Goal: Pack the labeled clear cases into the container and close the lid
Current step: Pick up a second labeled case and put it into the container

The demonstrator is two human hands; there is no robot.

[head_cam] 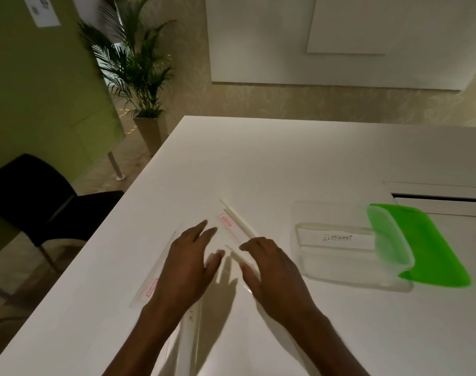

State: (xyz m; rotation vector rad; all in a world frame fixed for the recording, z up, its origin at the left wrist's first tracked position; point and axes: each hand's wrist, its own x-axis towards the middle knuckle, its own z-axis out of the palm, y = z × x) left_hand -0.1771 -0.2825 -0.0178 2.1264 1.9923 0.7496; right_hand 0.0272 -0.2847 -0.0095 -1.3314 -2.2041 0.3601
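on the white table (258,164), the rectangular clear plastic container (353,272) stands open to my right. its bright green lid (432,253) is flipped out past the right rim and is blurred. a white strip lettered "elephant" (337,237) shows inside the container; i cannot tell whether it fronts a case.

my left hand (188,267) lies flat, fingers straight and spread, over the flat clear cases on the table beside the container. a pink-labelled clear case (226,221) lies just beyond my fingertips, a second case (151,286) pokes out left of my wrist, and a third case (189,335) is half hidden under my forearm.

my right hand (272,270) has its fingers bent, index and thumb narrowly apart on either side of a case's white edge (238,255). blur hides whether they grip it.
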